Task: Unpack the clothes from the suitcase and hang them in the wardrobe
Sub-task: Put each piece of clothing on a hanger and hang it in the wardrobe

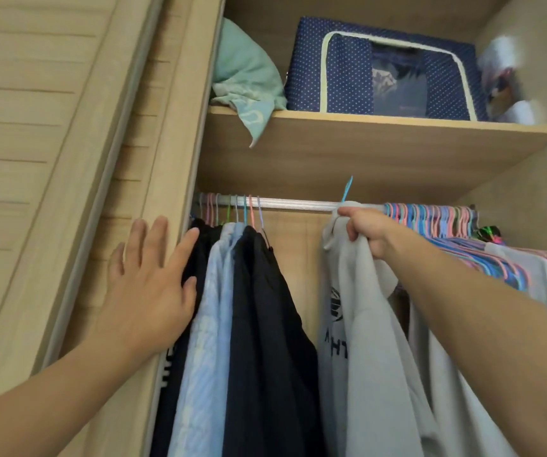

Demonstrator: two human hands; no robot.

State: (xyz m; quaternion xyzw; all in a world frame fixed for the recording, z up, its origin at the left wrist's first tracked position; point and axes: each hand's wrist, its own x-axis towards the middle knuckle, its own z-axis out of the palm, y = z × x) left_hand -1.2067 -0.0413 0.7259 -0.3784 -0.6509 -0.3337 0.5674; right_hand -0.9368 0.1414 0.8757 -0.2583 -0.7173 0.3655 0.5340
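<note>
My right hand grips the collar of a light grey sweatshirt with dark lettering, held up at the metal wardrobe rail. The blue hook of its hanger sticks up above the rail. My left hand is open with fingers spread, pressing against the hung clothes at the left: a black garment, a pale blue shirt and a dark navy jacket. The suitcase is out of view.
Many empty pink and blue hangers crowd the rail's right end, over a white garment. A shelf above carries a navy dotted storage box, a mint green cloth and a plastic-wrapped bundle. A slatted wooden door stands at left.
</note>
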